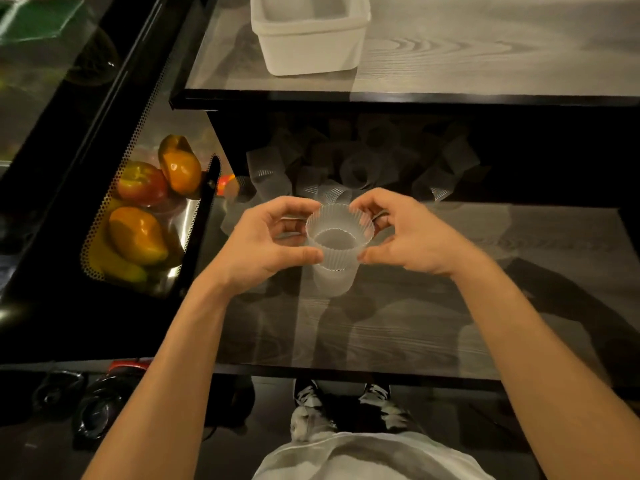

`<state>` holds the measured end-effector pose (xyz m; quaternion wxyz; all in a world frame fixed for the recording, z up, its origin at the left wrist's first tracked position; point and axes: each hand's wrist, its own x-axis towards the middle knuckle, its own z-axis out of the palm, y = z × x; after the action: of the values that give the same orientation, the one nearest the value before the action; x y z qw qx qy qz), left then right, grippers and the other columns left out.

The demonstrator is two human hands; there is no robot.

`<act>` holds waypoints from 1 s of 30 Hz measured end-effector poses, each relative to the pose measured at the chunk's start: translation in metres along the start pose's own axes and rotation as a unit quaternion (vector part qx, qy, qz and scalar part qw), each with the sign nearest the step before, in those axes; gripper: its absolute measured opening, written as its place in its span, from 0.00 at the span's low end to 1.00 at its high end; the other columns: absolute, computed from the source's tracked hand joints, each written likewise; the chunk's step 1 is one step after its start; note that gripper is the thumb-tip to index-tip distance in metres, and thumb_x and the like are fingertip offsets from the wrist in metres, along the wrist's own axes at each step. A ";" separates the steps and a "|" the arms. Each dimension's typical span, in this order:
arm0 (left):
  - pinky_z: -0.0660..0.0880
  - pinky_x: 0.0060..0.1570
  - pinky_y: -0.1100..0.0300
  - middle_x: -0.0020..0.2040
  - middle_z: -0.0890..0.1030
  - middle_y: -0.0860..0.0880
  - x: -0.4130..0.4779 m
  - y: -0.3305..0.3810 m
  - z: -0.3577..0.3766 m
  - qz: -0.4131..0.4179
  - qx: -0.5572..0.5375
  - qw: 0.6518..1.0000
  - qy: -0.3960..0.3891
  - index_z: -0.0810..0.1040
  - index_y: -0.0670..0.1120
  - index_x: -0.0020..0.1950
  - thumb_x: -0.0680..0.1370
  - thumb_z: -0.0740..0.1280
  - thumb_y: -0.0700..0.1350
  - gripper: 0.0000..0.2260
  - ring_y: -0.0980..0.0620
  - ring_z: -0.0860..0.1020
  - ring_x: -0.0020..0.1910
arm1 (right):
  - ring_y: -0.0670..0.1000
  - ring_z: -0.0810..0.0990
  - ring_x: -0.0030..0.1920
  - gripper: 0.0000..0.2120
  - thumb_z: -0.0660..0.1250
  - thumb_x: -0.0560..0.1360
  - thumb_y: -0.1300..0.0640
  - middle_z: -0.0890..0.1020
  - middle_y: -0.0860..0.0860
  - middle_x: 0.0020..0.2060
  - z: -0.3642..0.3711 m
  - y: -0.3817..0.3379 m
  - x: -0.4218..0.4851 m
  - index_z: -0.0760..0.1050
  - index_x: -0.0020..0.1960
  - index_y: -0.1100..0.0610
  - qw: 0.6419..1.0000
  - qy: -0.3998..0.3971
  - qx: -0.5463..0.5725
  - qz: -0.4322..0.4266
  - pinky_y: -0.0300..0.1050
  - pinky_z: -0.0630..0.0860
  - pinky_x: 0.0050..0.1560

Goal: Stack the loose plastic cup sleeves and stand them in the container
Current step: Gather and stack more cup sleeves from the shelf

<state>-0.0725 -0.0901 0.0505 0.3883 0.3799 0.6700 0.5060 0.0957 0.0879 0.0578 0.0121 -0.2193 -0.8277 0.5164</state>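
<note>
1. Both hands are close together, one on each side of a translucent ribbed plastic cup sleeve (pixel 340 233). The left hand (pixel 266 244) pinches its left wall between thumb and curled fingers, and the right hand (pixel 408 237) does the same on the right.
2. That sleeve sits partly down over a frosted stack of nested sleeves (pixel 330 282), above the glass-topped wood-grain counter (pixel 450 306). Whether the stack's foot touches the glass I cannot tell.
3. The step in hand looks to be seating this top sleeve. Press evenly from both sides with the rim level, so it slides straight instead of cocking and jamming.
4. Squeeze lightly: thin plastic will probably buckle to an oval and then refuse to nest.
5. The loose clear sleeves (pixel 360 168) lie scattered in the shadow just beyond the hands, so most of the stacking seems still to do.
6. The white rectangular plastic container (pixel 311 50) stands on the upper shelf, well apart. For the carry, support the stack's base so it cannot slip apart
</note>
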 end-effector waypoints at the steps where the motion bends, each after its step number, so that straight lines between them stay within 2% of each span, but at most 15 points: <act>1: 0.80 0.61 0.53 0.59 0.84 0.48 -0.001 -0.002 0.001 0.002 0.004 1.000 0.006 0.78 0.43 0.65 0.68 0.80 0.34 0.26 0.51 0.83 0.59 | 0.47 0.81 0.50 0.27 0.82 0.65 0.58 0.80 0.45 0.52 0.002 0.000 0.000 0.75 0.61 0.48 1.000 0.003 -0.015 0.001 0.40 0.79 0.47; 5: 0.80 0.61 0.49 0.59 0.83 0.49 0.001 -0.007 0.003 0.008 0.019 0.999 0.028 0.79 0.45 0.64 0.68 0.81 0.36 0.26 0.50 0.82 0.60 | 0.44 0.80 0.51 0.27 0.81 0.66 0.54 0.78 0.43 0.53 0.006 0.002 0.001 0.74 0.62 0.46 0.998 0.032 -0.061 -0.003 0.43 0.79 0.51; 9: 0.81 0.59 0.50 0.61 0.82 0.50 0.005 -0.014 0.002 0.014 0.052 0.998 0.020 0.78 0.49 0.64 0.68 0.81 0.38 0.27 0.51 0.81 0.61 | 0.43 0.78 0.52 0.33 0.81 0.67 0.57 0.75 0.43 0.56 0.008 0.007 0.002 0.72 0.68 0.47 0.995 0.031 -0.095 -0.001 0.40 0.78 0.53; 12: 0.81 0.55 0.59 0.61 0.81 0.51 0.005 -0.027 0.006 -0.001 0.053 0.998 0.012 0.77 0.47 0.63 0.68 0.81 0.36 0.27 0.53 0.80 0.62 | 0.42 0.75 0.58 0.42 0.80 0.68 0.59 0.70 0.42 0.60 0.010 0.017 0.000 0.64 0.76 0.45 0.995 -0.001 -0.097 0.030 0.36 0.75 0.50; 14: 0.79 0.53 0.65 0.64 0.79 0.53 0.004 -0.038 0.007 -0.028 0.048 0.998 0.002 0.75 0.49 0.66 0.68 0.81 0.36 0.30 0.57 0.78 0.64 | 0.43 0.74 0.60 0.47 0.79 0.68 0.60 0.69 0.43 0.63 0.012 0.025 -0.002 0.59 0.79 0.43 0.994 -0.024 -0.089 0.054 0.39 0.76 0.53; 16: 0.75 0.62 0.61 0.68 0.76 0.56 0.004 -0.051 0.005 -0.062 0.061 0.996 -0.032 0.72 0.53 0.71 0.67 0.82 0.38 0.37 0.58 0.75 0.68 | 0.45 0.74 0.63 0.50 0.80 0.68 0.59 0.70 0.44 0.67 0.016 0.035 -0.002 0.55 0.80 0.43 0.993 -0.041 -0.085 0.071 0.44 0.77 0.58; 18: 0.70 0.71 0.51 0.73 0.73 0.57 0.006 -0.065 0.006 -0.105 0.091 0.988 -0.069 0.67 0.54 0.76 0.65 0.83 0.41 0.44 0.55 0.71 0.73 | 0.46 0.74 0.66 0.51 0.80 0.67 0.57 0.70 0.44 0.70 0.021 0.046 0.001 0.54 0.80 0.43 0.991 -0.053 -0.090 0.081 0.48 0.76 0.64; 20: 0.68 0.73 0.47 0.75 0.72 0.56 0.008 -0.077 0.012 -0.135 0.119 0.981 -0.077 0.65 0.53 0.78 0.63 0.83 0.44 0.47 0.52 0.69 0.75 | 0.47 0.72 0.68 0.49 0.81 0.65 0.56 0.70 0.44 0.71 0.030 0.057 0.004 0.58 0.78 0.43 0.990 -0.060 -0.088 0.092 0.51 0.75 0.67; 22: 0.70 0.72 0.47 0.72 0.75 0.55 0.009 -0.086 0.023 -0.137 0.109 0.982 -0.067 0.67 0.53 0.77 0.62 0.83 0.48 0.46 0.54 0.72 0.73 | 0.49 0.73 0.68 0.45 0.80 0.65 0.58 0.73 0.46 0.70 0.041 0.067 0.006 0.62 0.76 0.45 0.990 -0.063 -0.079 0.101 0.51 0.75 0.67; 26: 0.76 0.67 0.45 0.66 0.79 0.55 0.012 -0.098 0.035 -0.102 0.075 0.992 -0.022 0.69 0.54 0.74 0.62 0.82 0.52 0.42 0.56 0.78 0.66 | 0.47 0.79 0.60 0.35 0.78 0.67 0.66 0.80 0.47 0.61 0.055 0.077 0.011 0.71 0.71 0.52 0.995 -0.027 0.021 0.091 0.39 0.77 0.61; 29: 0.77 0.66 0.45 0.66 0.79 0.56 0.015 -0.090 0.033 -0.083 0.070 0.994 -0.005 0.72 0.55 0.72 0.66 0.83 0.49 0.37 0.56 0.77 0.66 | 0.46 0.82 0.58 0.31 0.79 0.67 0.68 0.82 0.48 0.59 0.049 0.077 0.011 0.75 0.67 0.54 0.993 0.004 0.094 0.075 0.46 0.80 0.60; 30: 0.77 0.66 0.47 0.66 0.79 0.57 0.016 -0.085 0.031 -0.074 0.073 0.995 -0.003 0.72 0.56 0.70 0.67 0.83 0.49 0.35 0.57 0.77 0.66 | 0.46 0.82 0.58 0.31 0.79 0.68 0.68 0.82 0.47 0.59 0.045 0.073 0.010 0.75 0.67 0.52 0.992 0.009 0.111 0.066 0.46 0.81 0.58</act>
<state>-0.0610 -0.0805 -0.0397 0.3974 0.3580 0.7307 0.4243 0.1010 0.0804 -0.0287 0.0099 -0.2752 -0.7491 0.6024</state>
